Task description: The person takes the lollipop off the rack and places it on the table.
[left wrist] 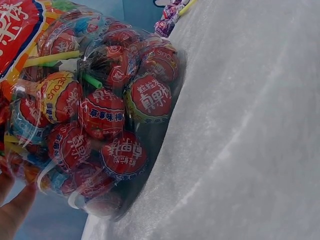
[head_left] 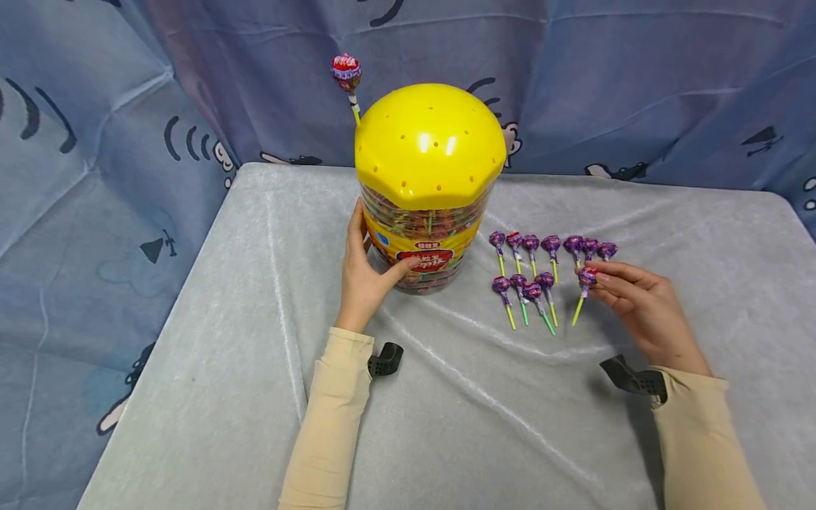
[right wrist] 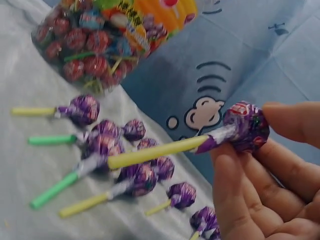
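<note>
A large clear jar of lollipops (head_left: 430,234) with a domed yellow lid (head_left: 431,145) stands on the table. My left hand (head_left: 370,280) grips its lower left side, thumb across the front label and fingers along the side. Between thumb and fingers, my right hand (head_left: 640,304) pinches a purple-wrapped lollipop (right wrist: 247,125) by its candy head, its yellow stick (right wrist: 155,151) pointing away from the hand. Below and left of it, two rows of purple-wrapped lollipops (head_left: 551,244) lie on the cloth, with yellow or green sticks.
One red-and-purple lollipop (head_left: 346,71) stands upright by its stick at the lid's left edge. Small holes dot the lid. A light grey velvety cloth (head_left: 484,425) covers the table, and a blue patterned curtain (head_left: 605,85) hangs behind it.
</note>
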A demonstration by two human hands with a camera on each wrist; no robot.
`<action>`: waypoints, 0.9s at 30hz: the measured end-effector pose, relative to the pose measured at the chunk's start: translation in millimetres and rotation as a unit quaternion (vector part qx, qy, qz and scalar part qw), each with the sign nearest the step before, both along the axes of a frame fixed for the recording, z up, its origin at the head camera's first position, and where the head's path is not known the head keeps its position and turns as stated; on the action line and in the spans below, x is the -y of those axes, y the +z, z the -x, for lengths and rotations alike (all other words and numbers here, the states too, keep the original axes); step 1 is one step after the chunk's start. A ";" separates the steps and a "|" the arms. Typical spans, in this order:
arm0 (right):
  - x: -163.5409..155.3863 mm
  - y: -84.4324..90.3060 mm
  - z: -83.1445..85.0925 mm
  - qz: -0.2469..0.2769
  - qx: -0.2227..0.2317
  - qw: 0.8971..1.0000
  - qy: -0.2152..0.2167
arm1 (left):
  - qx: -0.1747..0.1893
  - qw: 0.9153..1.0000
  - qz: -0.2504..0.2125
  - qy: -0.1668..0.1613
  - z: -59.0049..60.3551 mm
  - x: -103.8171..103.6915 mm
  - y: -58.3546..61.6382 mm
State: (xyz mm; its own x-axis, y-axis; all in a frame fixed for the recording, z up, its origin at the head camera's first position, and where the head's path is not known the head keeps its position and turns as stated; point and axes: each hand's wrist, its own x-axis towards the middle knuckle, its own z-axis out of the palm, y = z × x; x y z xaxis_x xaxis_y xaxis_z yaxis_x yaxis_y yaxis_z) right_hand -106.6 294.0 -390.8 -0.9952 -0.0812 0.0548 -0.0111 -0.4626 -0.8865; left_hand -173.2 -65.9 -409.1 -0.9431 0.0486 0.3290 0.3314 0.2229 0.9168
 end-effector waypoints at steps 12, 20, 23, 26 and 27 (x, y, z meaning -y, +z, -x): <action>-1.8 -16.9 5.2 -0.056 0.049 0.997 -0.020 | 0.000 1.000 0.001 0.000 -0.5 0.5 0.6; 5.9 -28.3 8.9 -0.134 0.068 0.984 -0.098 | -0.003 1.000 0.001 -0.002 -1.2 0.6 1.3; 7.5 -31.2 9.8 -0.149 0.071 0.980 -0.110 | -0.004 1.000 -0.002 -0.003 -1.3 0.7 1.2; 8.0 -33.3 10.3 -0.163 0.073 0.976 -0.122 | -0.005 1.000 -0.004 -0.004 -1.1 0.6 1.2; 8.0 -33.5 10.3 -0.165 0.074 0.976 -0.124 | -0.005 1.000 -0.004 -0.004 -0.9 0.6 1.1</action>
State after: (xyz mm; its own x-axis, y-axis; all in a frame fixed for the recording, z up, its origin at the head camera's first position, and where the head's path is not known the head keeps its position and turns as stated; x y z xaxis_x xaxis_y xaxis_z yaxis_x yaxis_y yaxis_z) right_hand -116.9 286.0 -424.4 -0.9814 0.1748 -0.0790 0.0526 -0.1505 -0.9872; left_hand -172.3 -66.5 -408.0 -0.9391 0.0528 0.3395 0.3428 0.2134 0.9149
